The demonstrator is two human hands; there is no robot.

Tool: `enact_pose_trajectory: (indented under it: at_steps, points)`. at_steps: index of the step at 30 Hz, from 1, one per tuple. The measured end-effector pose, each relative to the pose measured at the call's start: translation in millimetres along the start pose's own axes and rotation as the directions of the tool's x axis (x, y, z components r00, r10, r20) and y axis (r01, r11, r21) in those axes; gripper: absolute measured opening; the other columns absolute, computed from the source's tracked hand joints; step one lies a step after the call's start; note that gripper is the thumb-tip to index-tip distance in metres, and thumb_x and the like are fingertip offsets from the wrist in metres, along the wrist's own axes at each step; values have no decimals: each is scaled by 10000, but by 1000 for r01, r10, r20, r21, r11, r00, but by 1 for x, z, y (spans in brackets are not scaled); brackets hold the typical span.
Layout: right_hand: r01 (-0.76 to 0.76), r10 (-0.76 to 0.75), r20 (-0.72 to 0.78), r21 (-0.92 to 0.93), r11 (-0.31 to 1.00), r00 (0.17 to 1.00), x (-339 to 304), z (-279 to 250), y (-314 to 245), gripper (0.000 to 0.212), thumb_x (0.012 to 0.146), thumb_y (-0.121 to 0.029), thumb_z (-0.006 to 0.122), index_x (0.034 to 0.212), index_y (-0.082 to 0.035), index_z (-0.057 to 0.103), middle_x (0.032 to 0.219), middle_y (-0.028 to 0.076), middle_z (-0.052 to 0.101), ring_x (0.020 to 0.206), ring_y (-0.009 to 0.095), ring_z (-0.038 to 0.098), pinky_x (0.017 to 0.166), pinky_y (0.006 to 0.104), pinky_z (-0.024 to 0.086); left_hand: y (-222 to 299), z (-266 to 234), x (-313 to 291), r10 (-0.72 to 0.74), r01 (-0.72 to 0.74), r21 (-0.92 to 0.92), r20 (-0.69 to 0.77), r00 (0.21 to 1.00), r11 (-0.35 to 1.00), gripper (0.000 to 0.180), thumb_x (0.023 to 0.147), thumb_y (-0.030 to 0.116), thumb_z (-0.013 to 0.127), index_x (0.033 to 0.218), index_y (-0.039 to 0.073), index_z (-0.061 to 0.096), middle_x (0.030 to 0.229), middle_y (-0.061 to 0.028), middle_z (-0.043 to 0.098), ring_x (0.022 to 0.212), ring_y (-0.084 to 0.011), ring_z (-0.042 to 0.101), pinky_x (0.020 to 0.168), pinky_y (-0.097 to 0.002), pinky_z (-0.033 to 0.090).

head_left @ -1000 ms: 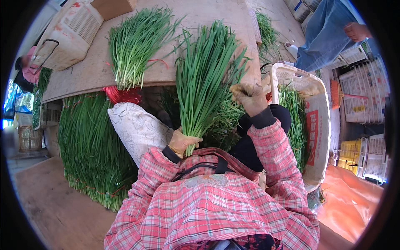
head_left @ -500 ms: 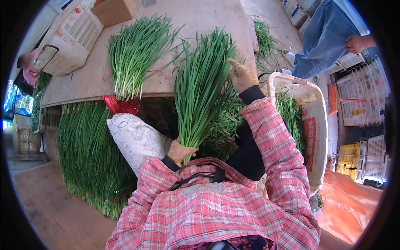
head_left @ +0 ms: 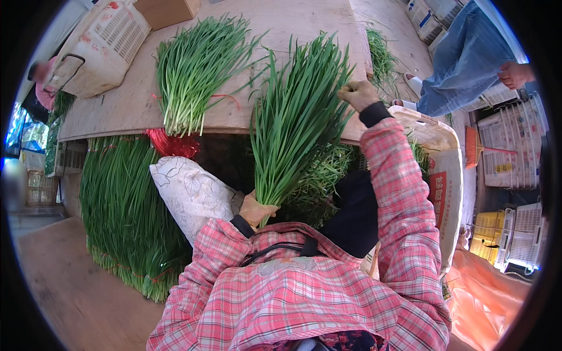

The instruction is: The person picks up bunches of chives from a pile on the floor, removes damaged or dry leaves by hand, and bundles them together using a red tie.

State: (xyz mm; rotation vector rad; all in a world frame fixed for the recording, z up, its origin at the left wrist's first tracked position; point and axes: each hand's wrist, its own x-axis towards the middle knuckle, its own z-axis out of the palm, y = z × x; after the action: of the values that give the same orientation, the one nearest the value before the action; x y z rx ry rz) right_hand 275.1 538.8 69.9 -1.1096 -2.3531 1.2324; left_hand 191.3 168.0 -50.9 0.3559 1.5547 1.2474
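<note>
My left hand, in a pale glove, is closed around the stem ends of a bunch of garlic chives, low in front of my body. The long green leaves fan upward and away from it. My right hand, gloved too, is raised at the right edge of the leaf tips with its fingers curled together; what they pinch, if anything, is hidden. Another chive bunch lies on the wooden board beyond, with a red tie beside it.
Tied chives stand stacked at the left, by red string. Loose greens lie below the held bunch. A white crate stands at my right, another crate at far left. A person in jeans is at far right.
My right hand has moved right and slightly up, its fingers going from spread to curled. The held leaves now lean further right. My left hand keeps its grip on the stems.
</note>
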Motion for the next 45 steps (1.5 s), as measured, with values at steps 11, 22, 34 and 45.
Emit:
enact_pose_trajectory:
  at_steps: [11,22,34,45]
  points:
    - [85,61,239,-556,827,969,-120,-20,54,197,700,-222,708,856,-101,716,759,122,676,693,234,663,625,335,531,11,6,-9,-14,16,-83,29,999,996,376,661,-48,721,1002,-15,566,782,-114,643,566,-157,602,503,-272,498]
    - [490,-588,-187,-389,780,787,-76,104,-109,230,797,-286,614,836,-59,626,789,154,602,692,344,601,632,419,484,15,14,-18,54,-56,-26,-72,996,998,393,660,-44,691,1018,-27,529,773,-82,615,521,-133,556,465,-262,461]
    - [264,-268,9,-194,945,963,13,48,-57,209,745,-195,599,806,-5,660,715,152,644,649,235,616,627,344,481,6,11,-11,52,-53,-73,-9,999,996,399,655,-71,686,1022,-29,535,802,-82,622,539,-146,575,461,-266,481]
    - [322,-360,18,-487,812,933,-1,39,-123,397,812,-419,585,769,-27,633,758,188,633,763,337,626,689,430,485,17,11,-21,21,-24,-139,-28,999,990,465,667,-100,633,1111,-4,530,792,-50,604,515,-121,519,463,-242,433]
